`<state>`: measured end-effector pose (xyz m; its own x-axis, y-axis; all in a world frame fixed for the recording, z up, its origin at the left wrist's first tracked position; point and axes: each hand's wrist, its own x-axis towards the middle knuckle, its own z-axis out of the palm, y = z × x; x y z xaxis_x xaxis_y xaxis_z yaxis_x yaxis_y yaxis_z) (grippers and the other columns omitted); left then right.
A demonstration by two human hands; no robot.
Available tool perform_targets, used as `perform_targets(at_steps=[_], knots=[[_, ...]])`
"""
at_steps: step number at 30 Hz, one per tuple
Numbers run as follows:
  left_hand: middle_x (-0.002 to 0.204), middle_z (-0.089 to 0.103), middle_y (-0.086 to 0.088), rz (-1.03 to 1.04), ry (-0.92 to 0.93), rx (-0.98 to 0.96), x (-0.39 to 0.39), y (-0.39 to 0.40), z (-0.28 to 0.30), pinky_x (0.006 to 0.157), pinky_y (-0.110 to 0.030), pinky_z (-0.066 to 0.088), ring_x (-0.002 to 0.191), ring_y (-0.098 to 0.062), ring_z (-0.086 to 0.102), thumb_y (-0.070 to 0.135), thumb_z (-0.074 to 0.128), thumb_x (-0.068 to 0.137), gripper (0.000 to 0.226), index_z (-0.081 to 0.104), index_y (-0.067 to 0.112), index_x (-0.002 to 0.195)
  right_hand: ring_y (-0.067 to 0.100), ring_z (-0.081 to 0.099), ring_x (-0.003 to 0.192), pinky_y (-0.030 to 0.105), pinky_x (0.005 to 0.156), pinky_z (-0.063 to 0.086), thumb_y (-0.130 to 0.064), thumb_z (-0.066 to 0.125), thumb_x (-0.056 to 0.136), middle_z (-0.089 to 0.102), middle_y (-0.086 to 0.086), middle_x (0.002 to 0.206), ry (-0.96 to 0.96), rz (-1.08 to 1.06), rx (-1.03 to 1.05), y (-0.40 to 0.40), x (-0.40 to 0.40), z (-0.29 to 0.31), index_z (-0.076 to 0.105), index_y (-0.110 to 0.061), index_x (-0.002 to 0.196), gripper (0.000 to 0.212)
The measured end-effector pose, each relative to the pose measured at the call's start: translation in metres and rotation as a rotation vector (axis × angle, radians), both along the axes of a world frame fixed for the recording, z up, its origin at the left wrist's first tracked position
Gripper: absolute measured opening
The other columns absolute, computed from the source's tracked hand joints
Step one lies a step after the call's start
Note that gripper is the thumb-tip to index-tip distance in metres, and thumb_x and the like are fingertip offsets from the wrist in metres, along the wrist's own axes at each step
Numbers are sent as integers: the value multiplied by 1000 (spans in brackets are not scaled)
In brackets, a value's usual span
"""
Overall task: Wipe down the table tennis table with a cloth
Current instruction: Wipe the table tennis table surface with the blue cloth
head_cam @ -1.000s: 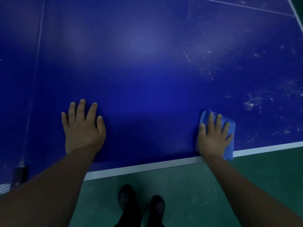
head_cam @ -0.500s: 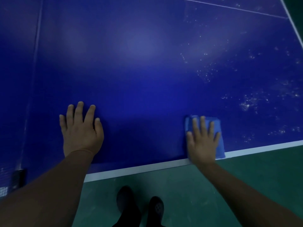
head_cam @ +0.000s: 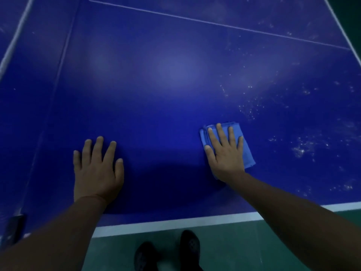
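Note:
The dark blue table tennis table (head_cam: 166, 98) fills most of the view, with a white line along its near edge. My right hand (head_cam: 226, 153) lies flat with straight fingers on a folded light blue cloth (head_cam: 247, 153), pressing it onto the table right of centre. My left hand (head_cam: 97, 169) rests flat on the bare table surface, fingers spread, well left of the cloth. White dust specks (head_cam: 300, 147) cover the table to the right of the cloth.
The net (head_cam: 11, 45) runs along the left side with a dark clamp (head_cam: 13, 227) at the table's near left corner. A thin white centre line (head_cam: 214, 23) crosses the far surface. Green floor (head_cam: 234, 249) and my dark shoes (head_cam: 189, 245) lie below the near edge.
My right hand has slid the cloth leftward and farther from the near edge onto the table. My left hand has stayed planted in place.

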<state>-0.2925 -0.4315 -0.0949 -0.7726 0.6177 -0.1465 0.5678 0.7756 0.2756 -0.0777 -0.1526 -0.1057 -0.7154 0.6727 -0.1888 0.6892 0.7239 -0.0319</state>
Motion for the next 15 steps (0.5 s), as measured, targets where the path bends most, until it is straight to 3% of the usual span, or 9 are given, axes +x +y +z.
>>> perform_targets(at_steps=[3, 8, 15], knots=[[158, 30, -16, -11, 24, -12, 0, 1, 3, 120, -56, 6, 150, -35, 14, 54, 17, 90, 76, 45, 13, 147, 21, -15, 152, 54, 121, -6, -58, 7, 99, -7, -11, 166, -6, 145, -9, 16, -6, 0, 5, -36, 158, 62], [150, 41, -20, 82, 35, 131, -2, 16, 8, 119, -58, 12, 145, -37, 26, 49, 26, 92, 68, 58, 6, 133, 22, -13, 153, 57, 121, -2, -58, 9, 103, -2, -11, 166, -5, 433, -30, 66, -30, 3, 4, -40, 157, 57], [153, 39, -15, 49, 18, 272, -12, 140, 16, 120, -57, 13, 146, -34, 26, 47, 26, 96, 63, 56, 7, 135, 21, -13, 153, 56, 121, -4, -58, 14, 104, -4, -14, 165, 5, 719, -52, 163, -94, 4, 9, -39, 156, 56]])
